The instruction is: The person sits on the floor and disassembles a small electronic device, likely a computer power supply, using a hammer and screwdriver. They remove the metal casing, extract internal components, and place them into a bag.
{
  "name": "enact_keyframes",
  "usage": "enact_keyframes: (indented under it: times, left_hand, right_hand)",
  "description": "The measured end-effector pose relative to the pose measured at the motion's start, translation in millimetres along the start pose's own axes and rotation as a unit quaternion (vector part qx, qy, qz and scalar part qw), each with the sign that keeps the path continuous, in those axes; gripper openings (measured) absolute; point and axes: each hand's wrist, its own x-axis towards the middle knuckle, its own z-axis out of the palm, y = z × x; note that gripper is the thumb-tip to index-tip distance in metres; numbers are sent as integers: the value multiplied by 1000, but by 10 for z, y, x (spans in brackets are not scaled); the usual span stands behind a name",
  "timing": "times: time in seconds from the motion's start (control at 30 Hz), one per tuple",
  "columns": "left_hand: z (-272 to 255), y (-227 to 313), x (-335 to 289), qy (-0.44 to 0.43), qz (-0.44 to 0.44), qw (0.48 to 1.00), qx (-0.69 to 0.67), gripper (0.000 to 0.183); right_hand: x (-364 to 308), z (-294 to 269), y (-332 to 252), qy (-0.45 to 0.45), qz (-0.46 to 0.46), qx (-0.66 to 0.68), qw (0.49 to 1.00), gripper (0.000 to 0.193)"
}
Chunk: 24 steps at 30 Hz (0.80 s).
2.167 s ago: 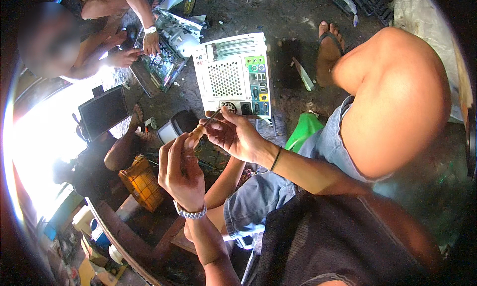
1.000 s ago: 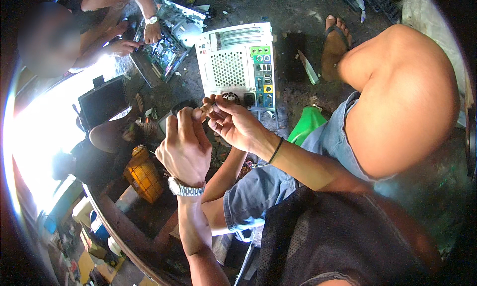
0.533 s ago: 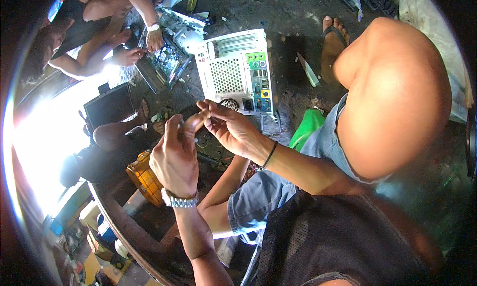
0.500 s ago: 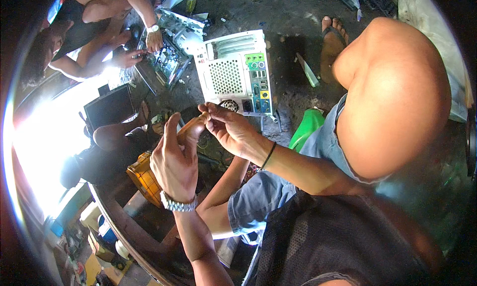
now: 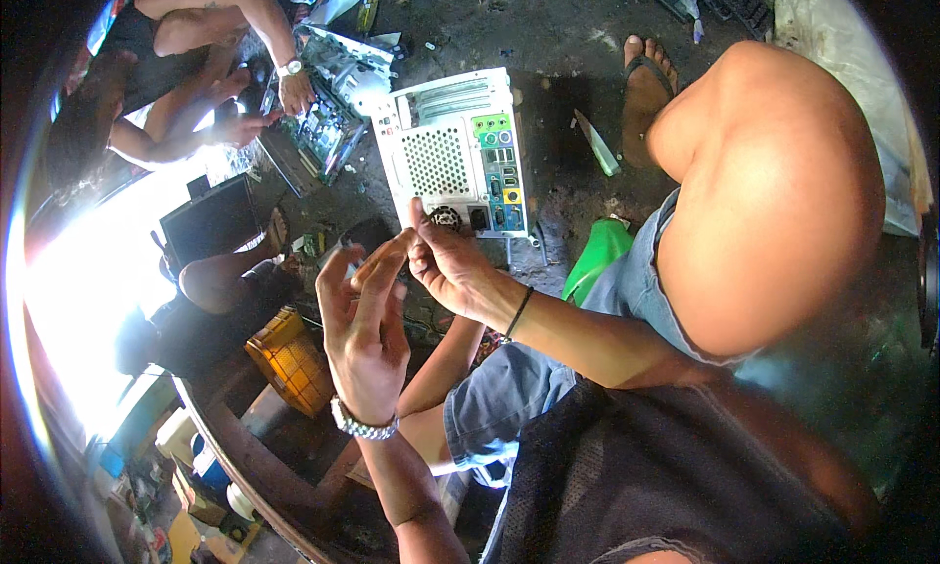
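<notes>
In front of my body my two hands meet at the fingertips. My left hand [image 5: 367, 344], with a metal-band watch at its wrist, has its fingers stretched out and apart. One of its fingertips touches my right hand [image 5: 452, 268]. My right hand is closed in a pinch, with a dark band round the wrist. Whatever small thing may be between its fingers is hidden. Just beyond my hands stands a white computer case [image 5: 397, 163], its back panel with vent holes, coloured ports and a round fan grille facing up.
A knife-like blade [image 5: 599, 145] lies on the dark floor by my sandalled foot [image 5: 646, 94]. Something green [image 5: 599, 256] sits beside my shorts. At upper left another person's hand [image 5: 296, 94] rests by a circuit board [image 5: 328, 133]. A yellow crate [image 5: 294, 363] and a dark monitor [image 5: 213, 221] are at left.
My left hand has shifted right and its fingers have stretched out from a pinch near the right fingertips. My right hand stays pinched, its thumb now pointing up.
</notes>
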Motion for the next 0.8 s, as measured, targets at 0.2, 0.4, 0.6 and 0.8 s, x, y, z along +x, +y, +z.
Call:
enact_keyframes:
  times: [0.2,0.4,0.6,0.8]
  left_hand:
    - [-4,-49,-72,42,-64,997,5,38]
    - [-36,62,-303,-19,-124,985,-118,27]
    - [148,230,-401,39,-95,989,-104,29]
    - [268,277,-376,56,-78,994,-59,25]
  right_hand:
    - [-117,12,-21,-62,18,19,998,24]
    - [-555,-118,-84,-37,54,-57,996,24]
    - [-805,-104,-370,-21,3,-48,999,27]
    - [-761,-178,-389,-30,14,-45,998,28]
